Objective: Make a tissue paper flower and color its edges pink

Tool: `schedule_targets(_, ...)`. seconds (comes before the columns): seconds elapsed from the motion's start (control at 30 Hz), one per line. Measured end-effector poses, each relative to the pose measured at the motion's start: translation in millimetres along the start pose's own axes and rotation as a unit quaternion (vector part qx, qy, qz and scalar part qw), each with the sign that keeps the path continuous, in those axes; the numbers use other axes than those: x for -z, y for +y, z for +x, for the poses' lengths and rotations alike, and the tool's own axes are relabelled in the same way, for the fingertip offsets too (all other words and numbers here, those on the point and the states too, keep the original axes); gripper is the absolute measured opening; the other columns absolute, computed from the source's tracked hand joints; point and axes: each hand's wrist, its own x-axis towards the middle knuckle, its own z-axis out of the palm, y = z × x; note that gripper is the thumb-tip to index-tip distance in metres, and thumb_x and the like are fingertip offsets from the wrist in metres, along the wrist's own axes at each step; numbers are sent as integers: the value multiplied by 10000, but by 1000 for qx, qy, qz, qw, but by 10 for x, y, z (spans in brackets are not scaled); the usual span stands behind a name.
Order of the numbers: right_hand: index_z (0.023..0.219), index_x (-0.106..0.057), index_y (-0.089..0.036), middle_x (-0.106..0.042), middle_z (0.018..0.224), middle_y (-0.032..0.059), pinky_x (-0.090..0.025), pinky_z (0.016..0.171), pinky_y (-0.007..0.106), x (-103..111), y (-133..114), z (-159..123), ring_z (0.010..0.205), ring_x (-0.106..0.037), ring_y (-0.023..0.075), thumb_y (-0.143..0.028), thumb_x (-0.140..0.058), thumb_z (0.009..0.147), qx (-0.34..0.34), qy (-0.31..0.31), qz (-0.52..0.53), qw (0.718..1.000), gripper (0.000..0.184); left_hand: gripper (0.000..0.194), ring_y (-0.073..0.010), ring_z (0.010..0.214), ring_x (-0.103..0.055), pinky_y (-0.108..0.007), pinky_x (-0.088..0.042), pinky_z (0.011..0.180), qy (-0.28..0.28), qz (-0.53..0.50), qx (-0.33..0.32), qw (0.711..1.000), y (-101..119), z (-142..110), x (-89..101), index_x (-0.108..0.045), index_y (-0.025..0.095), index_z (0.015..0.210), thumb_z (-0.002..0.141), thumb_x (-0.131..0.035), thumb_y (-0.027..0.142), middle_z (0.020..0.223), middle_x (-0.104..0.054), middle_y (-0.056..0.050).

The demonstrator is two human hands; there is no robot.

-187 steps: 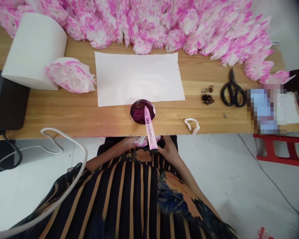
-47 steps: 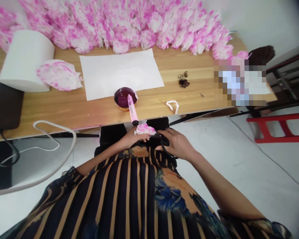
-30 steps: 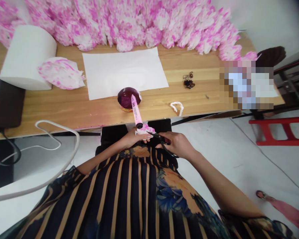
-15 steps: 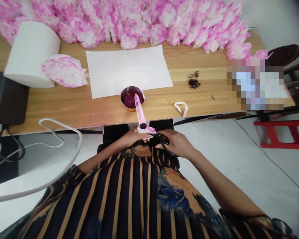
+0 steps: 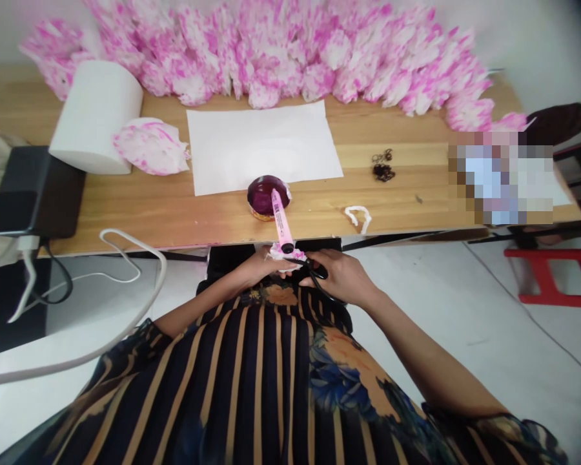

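Note:
Just below the table's front edge, my left hand (image 5: pixel 265 266) is closed on a small bunched piece of pink-and-white tissue paper (image 5: pixel 290 254). My right hand (image 5: pixel 339 276) grips black scissors (image 5: pixel 318 274), whose blades point left and reach the tissue paper. Above the tissue, a pink marker (image 5: pixel 281 223) leans with its dark end toward me and its other end in a round dish stained dark purple (image 5: pixel 257 213). Behind the dish lies a white sheet of paper (image 5: pixel 261 145).
Pink-and-white paper flowers (image 5: pixel 290 51) line the table's back. At left stand a tissue roll (image 5: pixel 99 119), a loose paper bloom (image 5: pixel 150 147) and a black box (image 5: pixel 36 194) with a white cable (image 5: pixel 163 265). Dark ties (image 5: pixel 383 172) and a white strip (image 5: pixel 358 216) lie right.
The whole view has shifted, so the table and its things appear slightly lower and farther right. My hands keep nearly the same hold on the tissue paper and the scissors.

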Motion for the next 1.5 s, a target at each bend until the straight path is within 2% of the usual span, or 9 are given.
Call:
schedule_targets(0.2,1205,-714,-203,-706,892,64,-429,677,292,50,-37,59,801,-683,223,-656,-593,935,8,-11,53,999,541,343,-114,584,-589,-233,-476,577,-11,16,4,1000,84,-40,48,-710,119,775,683,-840,422,680,-670,-26)
schedule_targets(0.4,1065,-744,-187,-688,805,54,-386,636,275,13,-68,141,709,-637,194,-645,-588,941,28,-21,77,996,500,418,-129,588,-591,-246,-471,574,-28,25,14,999,123,-86,145,-713,108,809,675,-850,480,678,-665,-37)
schedule_targets(0.57,1047,-752,-189,-720,801,73,-382,642,278,-48,-49,190,718,-652,210,-630,-575,953,37,-29,86,995,484,418,-128,587,-590,-251,-485,582,-22,25,23,999,100,-110,199,-697,103,760,667,-872,471,661,-662,-36)
schedule_targets(0.7,1028,-750,-186,-715,798,74,-392,650,279,-80,-20,193,740,-665,222,-634,-553,962,21,-41,93,995,493,506,-162,675,-675,-265,-541,607,4,-51,60,997,16,-134,228,-701,107,906,630,-903,480,819,-725,-67)
schedule_targets(0.8,1052,-743,-190,-697,792,63,-398,651,278,-85,-12,183,743,-662,220,-636,-573,951,3,-42,102,994,488,574,-194,775,-723,-286,-586,657,2,-88,53,995,-43,-154,255,-694,115,1015,637,-901,494,924,-742,-91)
schedule_targets(0.93,1176,-696,-192,-701,926,77,-411,674,282,-83,-28,180,832,-671,229,-652,-613,922,-3,-48,79,996,532,512,-186,750,-718,-282,-587,646,3,-56,37,998,-87,-154,264,-705,103,985,691,-859,492,882,-739,-92)
schedule_targets(1.07,1193,-669,-192,-696,992,80,-429,727,285,-88,-68,190,919,-674,234,-636,-612,934,8,-59,73,996,517,407,-174,711,-704,-279,-575,643,2,-36,44,998,-86,-133,238,-719,110,950,724,-831,430,862,-743,-81)
schedule_targets(1.33,964,-665,-187,-679,900,58,-357,659,273,-121,-88,162,785,-627,195,-644,-633,916,-16,-38,71,997,461,396,-151,640,-669,-260,-553,610,-14,1,34,999,-78,-96,228,-721,100,901,740,-823,446,791,-735,-68)
schedule_targets(1.5,949,-692,-189,-682,824,46,-349,645,270,-149,-90,147,717,-599,185,-624,-646,916,-15,-28,104,994,439,460,-135,597,-653,-252,-544,590,-22,-28,39,999,-112,-63,211,-700,98,863,697,-852,500,756,-720,-55)
